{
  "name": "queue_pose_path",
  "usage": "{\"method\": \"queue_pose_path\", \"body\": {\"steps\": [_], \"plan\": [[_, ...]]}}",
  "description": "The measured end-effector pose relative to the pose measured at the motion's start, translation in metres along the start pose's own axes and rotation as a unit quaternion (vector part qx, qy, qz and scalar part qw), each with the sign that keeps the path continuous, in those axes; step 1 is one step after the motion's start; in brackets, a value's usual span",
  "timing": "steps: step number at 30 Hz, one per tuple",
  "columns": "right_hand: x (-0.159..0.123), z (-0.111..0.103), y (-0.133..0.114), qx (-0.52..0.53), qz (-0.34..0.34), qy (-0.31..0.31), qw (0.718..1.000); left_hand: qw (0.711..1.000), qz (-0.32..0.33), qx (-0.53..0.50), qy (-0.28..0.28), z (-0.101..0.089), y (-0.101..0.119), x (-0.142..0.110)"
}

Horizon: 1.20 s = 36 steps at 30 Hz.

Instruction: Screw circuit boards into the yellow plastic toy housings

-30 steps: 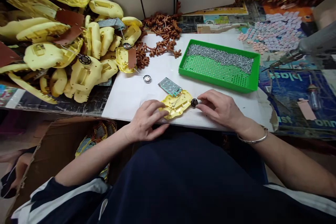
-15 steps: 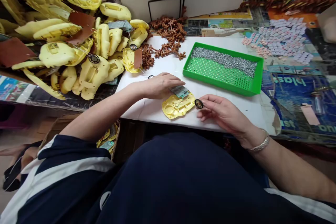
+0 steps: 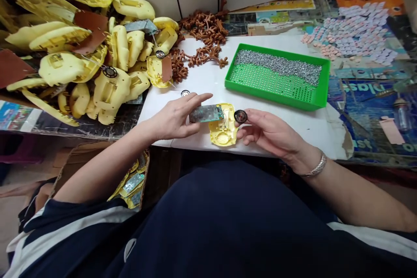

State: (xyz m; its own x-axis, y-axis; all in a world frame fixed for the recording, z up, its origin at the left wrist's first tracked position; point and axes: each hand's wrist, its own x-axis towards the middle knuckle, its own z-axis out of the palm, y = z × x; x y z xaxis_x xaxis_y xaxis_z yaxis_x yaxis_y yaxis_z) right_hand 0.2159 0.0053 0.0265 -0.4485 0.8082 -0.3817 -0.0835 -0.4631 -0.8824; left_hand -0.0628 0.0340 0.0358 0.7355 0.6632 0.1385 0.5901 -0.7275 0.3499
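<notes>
A yellow plastic shell (image 3: 224, 137) lies with its hollow side up near the front edge of the white work surface, its long side pointing toward me. Thin wires run inside it to a green circuit board (image 3: 206, 114) that sticks out to the left. My left hand (image 3: 176, 116) is beside the board's left end, thumb and fingers spread apart; whether it touches the board I cannot tell. Pinched between the fingertips of my right hand (image 3: 269, 128) is a small round black speaker (image 3: 240, 116), held just above the shell's right edge.
A green perforated tray (image 3: 276, 97) with many small screws stands behind my right hand. Yellow shells (image 3: 110, 91) are heaped at left, with brown plastic parts (image 3: 205, 30) alongside. Another speaker (image 3: 185, 93) lies behind my left hand. Small pale pieces (image 3: 355, 30) cover the back right.
The shell has turned from lying slantwise to pointing toward me, and the board has swung left. My right hand has lifted the speaker. My left hand moved over the board, then back left.
</notes>
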Motion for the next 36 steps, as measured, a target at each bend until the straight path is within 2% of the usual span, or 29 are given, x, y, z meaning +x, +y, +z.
{"method": "queue_pose_path", "body": {"steps": [2, 4, 7, 9, 11, 13, 14, 16, 18, 23, 30, 36], "plan": [[-0.005, 0.009, 0.004, 0.021, 0.021, -0.018, 0.999, 1.0, 0.012, -0.021, -0.001, -0.001, -0.006, 0.002], [-0.009, 0.013, 0.007, -0.019, 0.011, -0.012, 1.0, 0.999, 0.016, -0.031, -0.004, 0.0, -0.01, 0.004], [-0.01, 0.005, 0.005, -0.168, -0.076, 0.041, 0.982, 1.0, 0.014, -0.025, -0.004, 0.003, -0.007, 0.004], [-0.008, -0.006, 0.002, -0.303, -0.152, 0.079, 0.937, 1.0, 0.011, -0.015, -0.001, 0.006, -0.002, 0.001], [-0.005, -0.016, -0.002, -0.43, -0.223, 0.113, 0.868, 1.0, 0.012, -0.006, 0.006, 0.007, 0.002, -0.001], [-0.003, -0.023, -0.004, -0.514, -0.274, 0.136, 0.801, 1.0, 0.014, -0.006, 0.02, 0.009, 0.004, -0.002], [-0.002, -0.026, -0.004, -0.54, -0.291, 0.142, 0.777, 0.999, 0.016, -0.011, 0.029, 0.01, 0.003, -0.002], [0.0, -0.029, -0.002, -0.577, -0.304, 0.142, 0.745, 0.998, 0.019, -0.037, 0.055, 0.012, 0.001, 0.0], [0.001, -0.031, 0.0, -0.605, -0.295, 0.127, 0.728, 0.993, 0.022, -0.078, 0.086, 0.016, -0.003, 0.005], [0.001, -0.034, 0.005, -0.647, -0.256, 0.094, 0.712, 0.98, 0.015, -0.145, 0.132, 0.029, -0.01, 0.024], [0.003, -0.037, 0.005, -0.687, -0.257, 0.088, 0.674, 0.974, 0.041, -0.173, 0.137, 0.045, -0.01, 0.047], [0.004, -0.037, 0.007, -0.71, -0.259, 0.097, 0.648, 0.975, 0.019, -0.182, 0.13, 0.052, -0.01, 0.049]]}}
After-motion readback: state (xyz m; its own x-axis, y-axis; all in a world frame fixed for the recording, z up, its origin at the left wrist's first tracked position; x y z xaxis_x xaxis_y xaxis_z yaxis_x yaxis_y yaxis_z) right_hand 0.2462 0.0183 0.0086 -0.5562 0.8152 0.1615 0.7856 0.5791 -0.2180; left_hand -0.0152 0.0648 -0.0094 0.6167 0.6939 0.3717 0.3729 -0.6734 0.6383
